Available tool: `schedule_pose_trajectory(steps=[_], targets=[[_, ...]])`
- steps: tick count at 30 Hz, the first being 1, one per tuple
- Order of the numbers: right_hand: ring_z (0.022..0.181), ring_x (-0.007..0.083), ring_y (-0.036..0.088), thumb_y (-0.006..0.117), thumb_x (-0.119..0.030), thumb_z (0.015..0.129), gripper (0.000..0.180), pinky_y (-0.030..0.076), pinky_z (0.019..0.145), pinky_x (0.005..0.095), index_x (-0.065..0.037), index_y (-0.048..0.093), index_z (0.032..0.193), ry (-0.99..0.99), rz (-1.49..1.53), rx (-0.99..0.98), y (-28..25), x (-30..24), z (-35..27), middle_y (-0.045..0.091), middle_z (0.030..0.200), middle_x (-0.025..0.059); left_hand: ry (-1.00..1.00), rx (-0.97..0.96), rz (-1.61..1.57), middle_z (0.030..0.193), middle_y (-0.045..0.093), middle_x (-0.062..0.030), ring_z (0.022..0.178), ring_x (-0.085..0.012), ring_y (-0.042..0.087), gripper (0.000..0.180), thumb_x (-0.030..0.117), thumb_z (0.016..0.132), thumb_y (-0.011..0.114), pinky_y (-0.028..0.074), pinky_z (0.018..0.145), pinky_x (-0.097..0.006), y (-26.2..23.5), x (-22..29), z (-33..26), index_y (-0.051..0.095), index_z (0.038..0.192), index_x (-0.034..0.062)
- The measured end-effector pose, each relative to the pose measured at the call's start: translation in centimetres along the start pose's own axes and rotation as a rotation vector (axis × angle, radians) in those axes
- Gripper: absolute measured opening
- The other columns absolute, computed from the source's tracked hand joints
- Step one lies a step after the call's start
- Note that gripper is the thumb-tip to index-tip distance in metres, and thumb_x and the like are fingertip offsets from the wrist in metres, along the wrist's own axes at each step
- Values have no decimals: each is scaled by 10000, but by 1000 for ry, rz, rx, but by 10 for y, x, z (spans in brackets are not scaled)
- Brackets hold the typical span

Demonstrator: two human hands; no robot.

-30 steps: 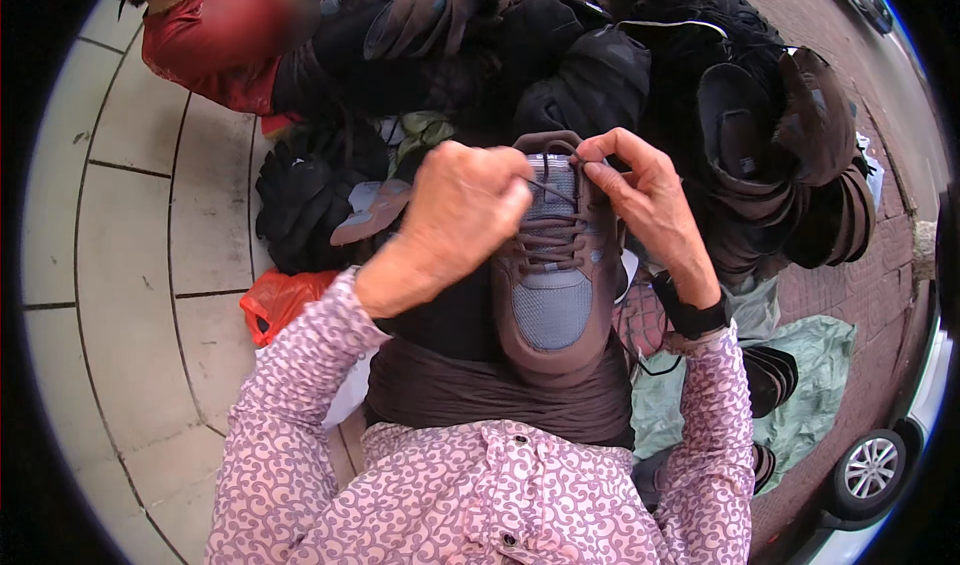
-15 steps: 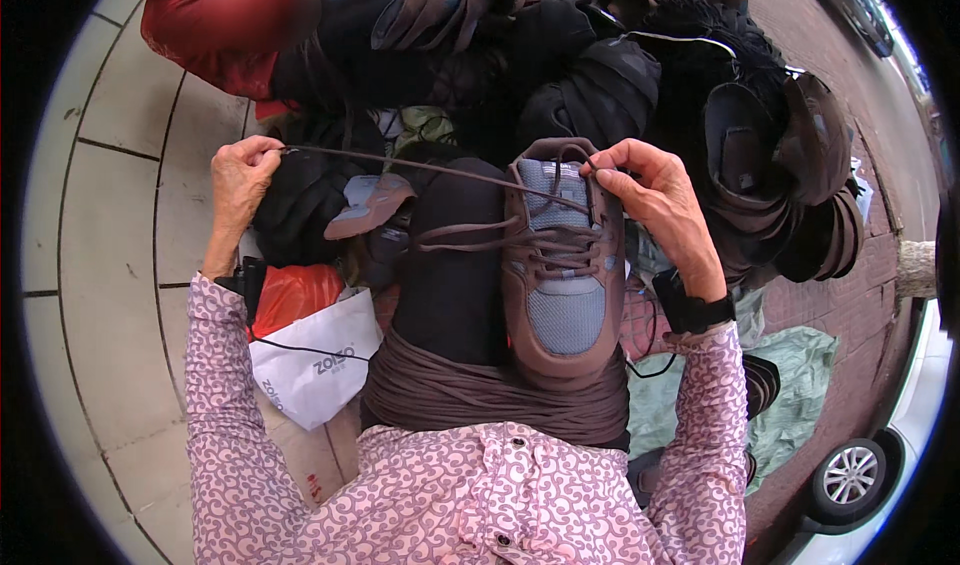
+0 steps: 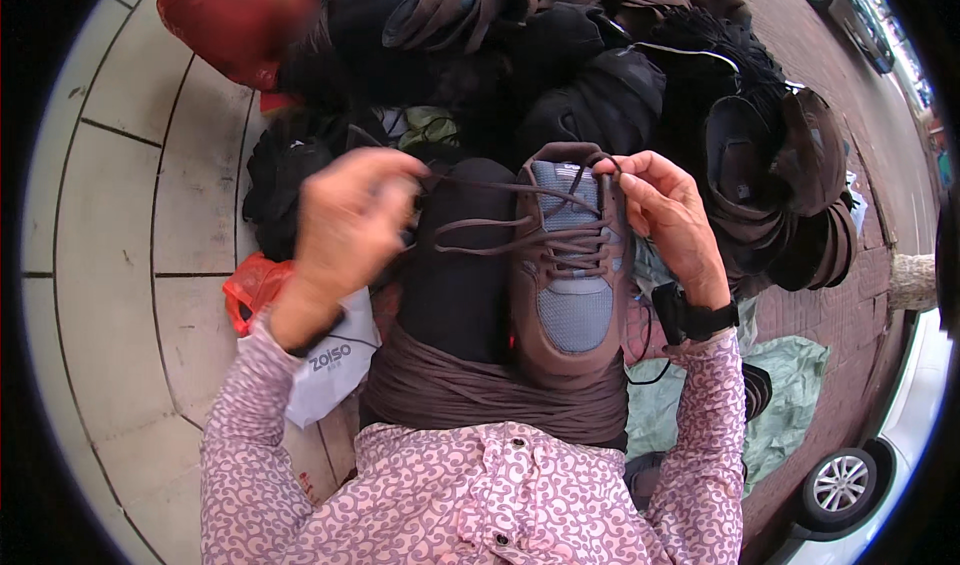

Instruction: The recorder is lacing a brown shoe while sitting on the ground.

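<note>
A brown sneaker (image 3: 572, 320) with blue-grey mesh rests on my lap, toe toward me, its collar pointing away. Brown shoelace (image 3: 480, 223) crosses its tongue in rows, and a loose loop hangs over the left side. My right hand (image 3: 660, 200) is closed at the top eyelets, thumb and forefinger pinching the lace there. Left of the shoe, my left hand (image 3: 355, 230) is raised and smeared by motion. Another stretch of lace runs from the upper eyelets to its fingertips, which look pinched together on it.
A bundle of brown laces (image 3: 480, 390) lies across my lap. Beyond my knees are heaped dark shoes (image 3: 590, 100), with more stacked shoes (image 3: 770, 155) at the right. At left are a white paper bag (image 3: 335, 375) and an orange bag (image 3: 258, 285). A person in red (image 3: 215, 25) is at far left.
My left hand has swung right and nearer the shoe from its spot at far left, shortening the lace stretch between them. My right hand still pinches at the top eyelets.
</note>
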State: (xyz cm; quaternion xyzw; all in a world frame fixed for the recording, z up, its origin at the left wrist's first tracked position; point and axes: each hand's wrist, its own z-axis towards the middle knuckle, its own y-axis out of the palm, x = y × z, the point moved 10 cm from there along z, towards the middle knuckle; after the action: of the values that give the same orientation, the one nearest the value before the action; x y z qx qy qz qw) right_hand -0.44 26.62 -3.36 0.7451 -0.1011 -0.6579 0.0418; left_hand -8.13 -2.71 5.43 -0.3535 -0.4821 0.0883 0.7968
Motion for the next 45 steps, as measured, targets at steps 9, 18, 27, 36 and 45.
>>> schedule_pose_trajectory(steps=[9, 18, 27, 36, 45], targets=[[637, 93, 576, 607, -134, 1025, 120, 484, 590, 213, -29, 648, 1067, -43, 478, 72, -16, 8, -7, 706, 1197, 164, 50, -331, -1, 853, 714, -166, 722, -278, 688, 123, 72, 917, 658, 524, 666, -353, 92, 42, -24, 736, 922, -24], [966, 226, 726, 590, -143, 1031, 135, 611, 896, 336, -16, 606, 1074, -96, 666, 136, -28, 6, 2, 697, 1140, 154, -179, -638, -356, 797, 626, -29, 645, -70, 534, 123, 93, 899, 728, 432, 591, -258, 94, 29, -9, 771, 970, 2], [1083, 272, 675, 535, -65, 1039, 185, 537, 1046, 368, 82, 612, 1121, -284, 241, 454, -263, -120, 28, 673, 1147, 196, 183, -538, -162, 1112, 618, -94, 717, -136, 625, 256, 11, 807, 757, 512, 664, -288, 91, 55, 3, 760, 1056, 70], [865, 94, 649, 670, 28, 868, 287, 497, 626, 188, -68, 676, 1138, -531, -703, 253, -50, -127, 3, 632, 1150, 39, 224, -225, -70, 1089, 586, -92, 733, -166, 630, 222, -35, 831, 715, 520, 658, -291, 104, 50, 31, 700, 1044, 26], [864, 300, 595, 777, -1, 737, 207, 500, 738, 377, -23, 684, 922, -536, -980, -46, 60, -65, -38, 562, 898, 93, 237, -162, -161, 958, 599, -110, 686, -193, 609, 118, -7, 866, 690, 487, 604, -323, 111, 52, 37, 625, 965, -3]])
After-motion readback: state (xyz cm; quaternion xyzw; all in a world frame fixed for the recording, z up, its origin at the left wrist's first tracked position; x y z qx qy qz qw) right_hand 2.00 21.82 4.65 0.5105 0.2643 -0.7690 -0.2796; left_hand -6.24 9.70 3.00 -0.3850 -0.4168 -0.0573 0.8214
